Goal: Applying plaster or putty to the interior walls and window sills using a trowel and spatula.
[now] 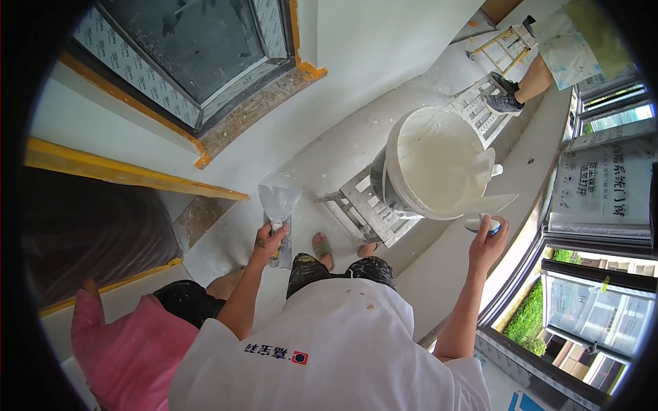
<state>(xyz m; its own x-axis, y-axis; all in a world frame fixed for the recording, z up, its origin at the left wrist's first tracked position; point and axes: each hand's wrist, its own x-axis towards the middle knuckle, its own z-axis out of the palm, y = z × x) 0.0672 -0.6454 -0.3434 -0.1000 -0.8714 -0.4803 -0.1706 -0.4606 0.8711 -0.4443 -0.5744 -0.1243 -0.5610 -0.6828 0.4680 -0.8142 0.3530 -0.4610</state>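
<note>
My left hand (pixel 268 241) is closed round the handle of a putty knife (pixel 277 202), whose wide blade points away from me; a grey flat piece lies in line beneath it. My right hand (pixel 489 236) grips a trowel (pixel 497 205) by its handle, with the pale blade at the near right rim of a large bucket (pixel 397 185) of creamy white compound (pixel 439 157). Another white tool rests at the bucket's right rim. The bucket stands on a spattered slatted platform (pixel 363 205) in front of me.
A co-worker in pink (pixel 137 342) is at lower left; another person's legs (pixel 531 85) are at upper right beside a second slatted platform (pixel 473 103) and yellow ladder-like stand (pixel 500 51). A taped opening (pixel 123 175) and framed window (pixel 205 48) are left; windows (pixel 596 308) line the right.
</note>
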